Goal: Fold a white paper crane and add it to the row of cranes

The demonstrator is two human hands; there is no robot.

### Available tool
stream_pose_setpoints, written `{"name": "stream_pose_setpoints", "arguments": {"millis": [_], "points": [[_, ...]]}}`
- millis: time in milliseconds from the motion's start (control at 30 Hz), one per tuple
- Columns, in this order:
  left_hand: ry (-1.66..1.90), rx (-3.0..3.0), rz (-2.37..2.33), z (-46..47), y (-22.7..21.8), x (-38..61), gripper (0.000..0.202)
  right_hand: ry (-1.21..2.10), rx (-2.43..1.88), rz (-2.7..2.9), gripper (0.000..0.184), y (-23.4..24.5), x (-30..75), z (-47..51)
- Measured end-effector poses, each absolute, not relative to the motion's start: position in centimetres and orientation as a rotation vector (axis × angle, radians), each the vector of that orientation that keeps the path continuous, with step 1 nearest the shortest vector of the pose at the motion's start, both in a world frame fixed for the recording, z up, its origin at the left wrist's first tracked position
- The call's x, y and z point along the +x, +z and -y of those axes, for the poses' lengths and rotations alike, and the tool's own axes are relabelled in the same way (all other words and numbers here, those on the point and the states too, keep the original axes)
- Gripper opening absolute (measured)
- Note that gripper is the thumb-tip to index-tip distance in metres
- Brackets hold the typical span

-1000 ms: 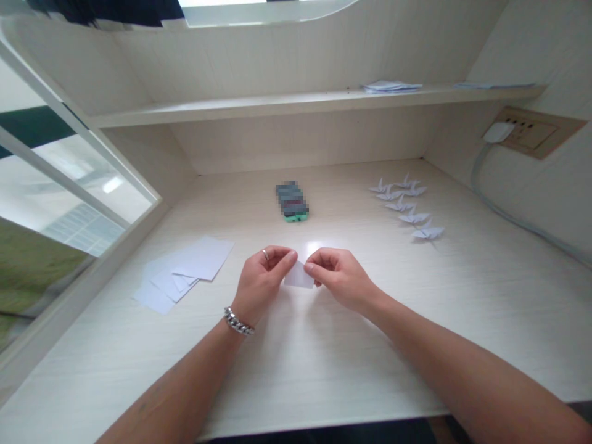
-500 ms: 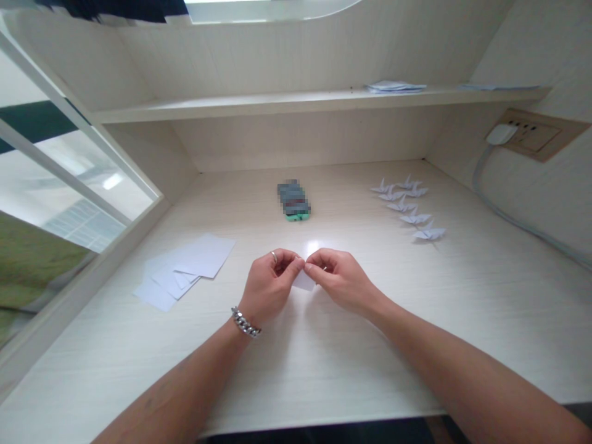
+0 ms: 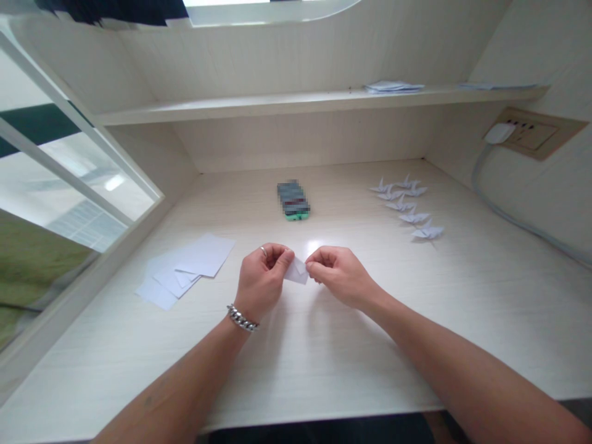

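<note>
A small folded piece of white paper point(image 3: 296, 271) is held up between my two hands, just above the desk. My left hand point(image 3: 263, 271) pinches its left side between thumb and fingers; a ring and a chain bracelet show on this hand and wrist. At the paper's right corner, the thumb and fingertips of my right hand point(image 3: 337, 271) are pinched together. To the left lie several loose sheets of white paper point(image 3: 206, 254), overlapping. Several white paper cranes point(image 3: 415, 217) stand in a loose group to the right, beyond my right hand.
A dark, blurred-out object with a green end point(image 3: 294, 200) lies toward the back of the desk point(image 3: 314, 370). Above, a shelf point(image 3: 259, 105) carries a stack of papers point(image 3: 393, 87). At right, a white plug point(image 3: 500, 132) with a cable sits in a wall socket.
My left hand has shifted left, away from my right hand, and more of the folded paper shows between them. The right hand has barely moved.
</note>
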State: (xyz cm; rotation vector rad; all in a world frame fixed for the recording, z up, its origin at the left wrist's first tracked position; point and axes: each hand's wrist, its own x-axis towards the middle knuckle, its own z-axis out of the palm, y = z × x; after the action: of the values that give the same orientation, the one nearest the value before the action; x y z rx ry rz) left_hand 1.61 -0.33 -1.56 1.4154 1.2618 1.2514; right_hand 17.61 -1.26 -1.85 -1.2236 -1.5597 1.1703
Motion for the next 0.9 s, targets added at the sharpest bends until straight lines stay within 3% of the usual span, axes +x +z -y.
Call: {"name": "stream_pose_setpoints", "arguments": {"millis": [267,533,900], "points": [[1.425,1.352,-1.355,-0.5,-1.1,0.1,0.021,1.077,-1.259,1.56,0.012,-1.9,18.5,1.0],[1.163,1.508,-1.259,0.8,-1.9,2.0,0.018,1.022,-1.202,1.644,0.015,-1.6,17.8,1.4],[1.392,1.303,-1.348,-0.1,-1.1,0.9,0.021,1.124,-1.191,1.539,0.014,-2.4,18.7,0.5]]}}
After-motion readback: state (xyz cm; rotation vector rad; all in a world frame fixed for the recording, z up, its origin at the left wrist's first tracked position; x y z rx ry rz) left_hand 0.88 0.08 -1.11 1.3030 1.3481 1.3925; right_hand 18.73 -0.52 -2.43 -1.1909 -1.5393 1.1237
